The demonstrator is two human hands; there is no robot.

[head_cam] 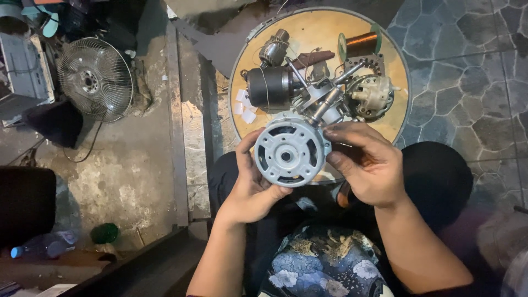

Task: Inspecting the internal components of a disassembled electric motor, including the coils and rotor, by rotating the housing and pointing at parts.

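- The left hand point(250, 184) cups the round pale-grey metal motor end cover point(290, 154) from below and the left, thumb up along its rim, fingers closed on it.
- The right hand point(369, 168) clamps the cover's right edge, fingertips pressed to its rim.
- The cover is held above the person's lap, at the near edge of a round wooden tabletop point(319, 33).
- On that tabletop lie a dark cylindrical motor body point(268, 86), a grey shafted motor part point(324, 99), a cream plastic gear housing point(373, 94) and a copper wire spool point(360, 43).
- A round wire fan guard point(94, 78) stands on the concrete floor, well to the left.
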